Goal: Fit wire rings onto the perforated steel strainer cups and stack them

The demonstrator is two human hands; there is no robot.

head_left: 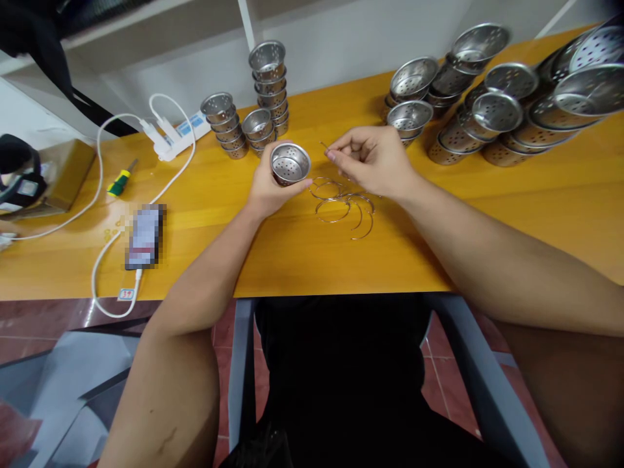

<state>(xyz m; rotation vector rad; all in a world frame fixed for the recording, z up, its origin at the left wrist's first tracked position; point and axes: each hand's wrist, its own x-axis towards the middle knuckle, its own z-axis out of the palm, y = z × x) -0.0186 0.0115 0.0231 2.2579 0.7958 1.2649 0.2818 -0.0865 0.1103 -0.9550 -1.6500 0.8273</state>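
Note:
My left hand wraps round a perforated metal cup, its open mouth tilted toward me and the holes in its base showing. Just to the right, my right hand is closed in a pinch on a thin piece of wire, whose end pokes out beyond the fingertips toward the cup. Apart from the cup, the wire does not touch its rim. Below and between the hands, several curved copper-coloured wire rings lie loosely tangled on the wooden table.
Stacks of perforated cups stand behind my left hand, and more stacks fill the right back. At left are a white power strip with cables, a phone, a green-yellow screwdriver and a cardboard box.

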